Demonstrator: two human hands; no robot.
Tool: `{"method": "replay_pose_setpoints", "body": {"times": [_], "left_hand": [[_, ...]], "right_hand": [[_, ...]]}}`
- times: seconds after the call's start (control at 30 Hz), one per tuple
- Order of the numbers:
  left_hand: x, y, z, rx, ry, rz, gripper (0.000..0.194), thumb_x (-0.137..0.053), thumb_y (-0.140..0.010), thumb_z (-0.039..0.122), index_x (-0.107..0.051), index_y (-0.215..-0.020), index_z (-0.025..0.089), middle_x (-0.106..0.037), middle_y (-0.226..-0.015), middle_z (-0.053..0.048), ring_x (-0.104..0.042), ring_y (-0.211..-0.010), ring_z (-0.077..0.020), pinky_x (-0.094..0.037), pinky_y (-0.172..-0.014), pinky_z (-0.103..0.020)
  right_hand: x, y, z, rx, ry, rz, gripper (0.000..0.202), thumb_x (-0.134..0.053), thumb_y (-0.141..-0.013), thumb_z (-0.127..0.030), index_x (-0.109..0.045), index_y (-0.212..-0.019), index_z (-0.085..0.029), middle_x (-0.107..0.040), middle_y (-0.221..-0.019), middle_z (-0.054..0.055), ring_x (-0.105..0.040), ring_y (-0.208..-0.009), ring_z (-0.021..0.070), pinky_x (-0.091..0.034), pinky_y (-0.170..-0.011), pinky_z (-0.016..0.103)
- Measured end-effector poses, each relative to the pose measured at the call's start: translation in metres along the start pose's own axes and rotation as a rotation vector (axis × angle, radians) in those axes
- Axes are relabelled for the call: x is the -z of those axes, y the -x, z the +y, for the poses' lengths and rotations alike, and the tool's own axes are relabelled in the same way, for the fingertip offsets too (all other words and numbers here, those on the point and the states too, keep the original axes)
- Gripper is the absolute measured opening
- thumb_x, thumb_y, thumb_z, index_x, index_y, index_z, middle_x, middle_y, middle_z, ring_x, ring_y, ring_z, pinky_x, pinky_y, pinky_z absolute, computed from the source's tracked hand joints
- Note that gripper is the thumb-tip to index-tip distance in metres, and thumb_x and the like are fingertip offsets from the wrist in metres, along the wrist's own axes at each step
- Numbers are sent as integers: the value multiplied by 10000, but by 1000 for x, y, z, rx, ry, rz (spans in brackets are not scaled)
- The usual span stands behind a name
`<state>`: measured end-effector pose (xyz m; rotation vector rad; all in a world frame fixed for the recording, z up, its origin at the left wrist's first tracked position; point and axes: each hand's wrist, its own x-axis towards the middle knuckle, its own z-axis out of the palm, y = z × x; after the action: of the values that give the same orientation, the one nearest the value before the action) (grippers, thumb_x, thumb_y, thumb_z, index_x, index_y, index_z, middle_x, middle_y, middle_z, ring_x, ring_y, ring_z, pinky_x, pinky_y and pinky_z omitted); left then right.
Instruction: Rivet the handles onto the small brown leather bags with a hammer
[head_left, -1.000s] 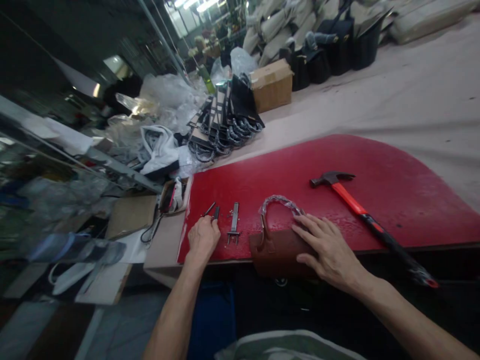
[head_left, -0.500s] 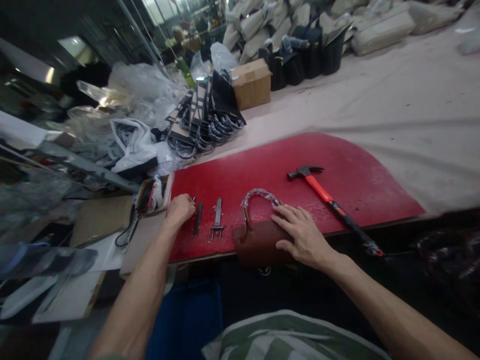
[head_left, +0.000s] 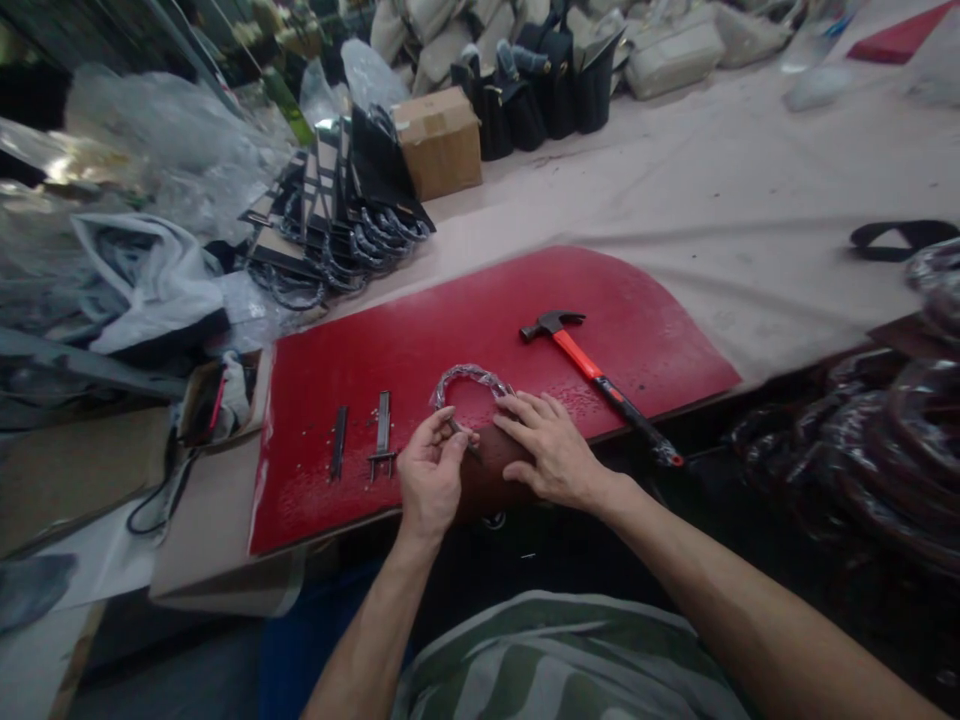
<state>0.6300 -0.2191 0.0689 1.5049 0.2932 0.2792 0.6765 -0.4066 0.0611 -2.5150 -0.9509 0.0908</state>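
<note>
My left hand (head_left: 429, 478) pinches a thin dark metal rod (head_left: 455, 426), its lower end at the brown leather bag piece (head_left: 489, 478), beside the base of the handle. Lying flat with fingers spread, my right hand (head_left: 551, 452) rests on the right part of that piece. The plastic-wrapped handle (head_left: 471, 372) arches up between both hands. To the left are a dark narrow metal bar (head_left: 340, 442) and a metal tool with a forked end (head_left: 382, 428). The rod's tip is partly hidden by my fingers.
A claw hammer (head_left: 576, 352) with an orange and black handle lies on the red board (head_left: 465, 310). Behind are a cardboard box (head_left: 439, 145) and black bag parts (head_left: 337, 215). Plastic-wrapped handles (head_left: 840, 440) are heaped at right; a small box (head_left: 259, 385) stands left.
My left hand has moved right from beside the metal bar to the brown piece, bringing the thin rod. My right hand stays on the leather. The view has shifted right.
</note>
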Motion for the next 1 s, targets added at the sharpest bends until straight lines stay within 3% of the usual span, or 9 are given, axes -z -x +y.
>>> {"method": "replay_pose_setpoints", "body": {"times": [0.2,0.73,1.0], "left_hand": [[-5,4,-15,-132,-178,14,145,-599,-933,304,-579,-1001,177,-718,-911,-41,-737,-848,-162,-645,-803,-327],[-5,8,-25,-232,-227,-12,141,-547,-991,310,-528,-1050,184,-706,-922,-38,-740,-844,-154,-653,-786,-319],[-4,7,-36,-545,-470,-61,84,-511,-991,195,-552,-1062,178,-720,-900,-33,-733,-821,-118,-626,-754,-229]], "right_hand": [[-1,2,0,-2,-3,-1,707,-811,-807,-406,-568,-1421,-153,-431,-1565,112,-352,-1428,345,-260,-1208,559],[0,3,0,-5,-12,-3,733,-825,-798,-387,-551,-1434,-147,-411,-1580,106,-335,-1443,350,-247,-1220,566],[-1,4,0,-6,-19,-8,747,-822,-801,-385,-538,-1446,-140,-402,-1584,116,-334,-1443,360,-254,-1214,577]]}}
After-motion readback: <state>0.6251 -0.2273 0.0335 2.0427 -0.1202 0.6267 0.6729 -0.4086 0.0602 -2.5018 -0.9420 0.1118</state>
